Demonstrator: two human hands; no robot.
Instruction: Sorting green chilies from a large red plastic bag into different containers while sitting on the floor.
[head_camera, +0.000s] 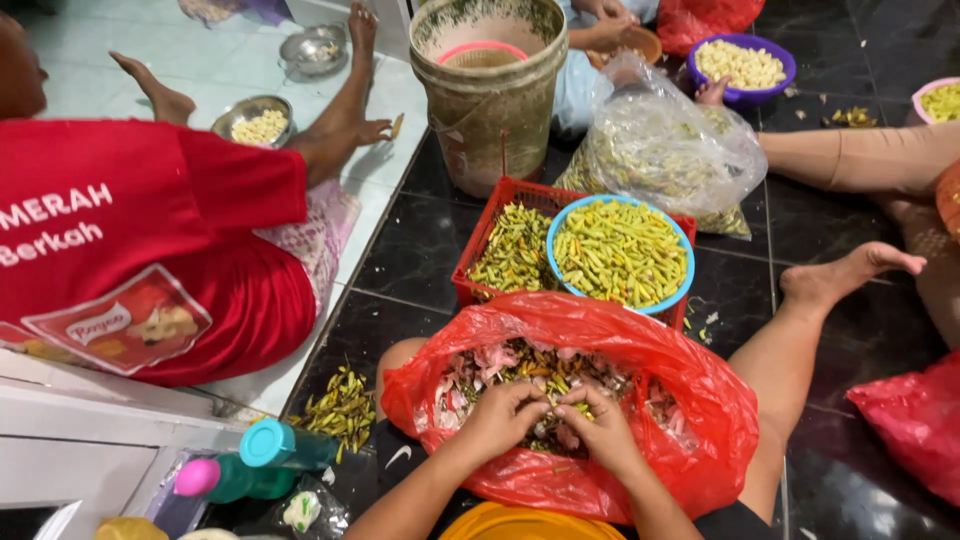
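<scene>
Low in the middle of the frame, the left hand (500, 415) and right hand (598, 425) are meeting over the crumpled red plastic bag of pinkish husks (700, 400), fingertips pinching together on a small green pod (551, 408) between them; just above, a blue-rimmed round bowl of green pods (620, 252) is sitting in a red plastic crate (480, 250); at upper left a person in a red shirt (140, 240) is sitting.

Fingertips of the left hand (503, 417) and right hand (598, 428) meet over the red bag (600, 480), hiding whatever they pinch. At three o'clock, another red bag (915, 420) is cut off.
</scene>
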